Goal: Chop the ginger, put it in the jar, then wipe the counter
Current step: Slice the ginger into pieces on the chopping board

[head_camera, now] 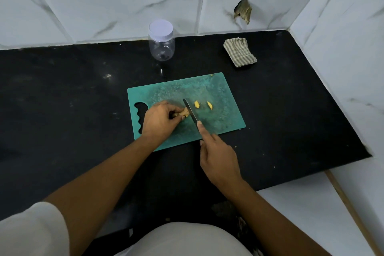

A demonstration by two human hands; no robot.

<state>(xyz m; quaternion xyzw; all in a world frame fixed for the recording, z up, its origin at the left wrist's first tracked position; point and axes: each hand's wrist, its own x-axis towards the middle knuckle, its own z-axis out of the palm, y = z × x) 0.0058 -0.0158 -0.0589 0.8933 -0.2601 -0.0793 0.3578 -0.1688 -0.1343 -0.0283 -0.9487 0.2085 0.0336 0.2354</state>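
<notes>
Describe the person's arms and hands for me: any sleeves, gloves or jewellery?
Both hands are bare: no gloves, rings or watch show on the left hand or the right hand. Both forearms are uncovered. An off-white short sleeve covers the left upper arm. The right arm leaves the picture before any sleeve shows.

cutting board (220, 114): mid-counter (62, 89), handle slot at its left end | jar (161, 41): behind board, at counter's back edge | cloth (240, 52): right of jar, toward back right corner | ginger (185, 112): on board, under left hand (161, 119) | knife (190, 111): blade just right of ginger, handle in right hand (218, 158) | two slices (196, 104): on board, right of blade
</notes>
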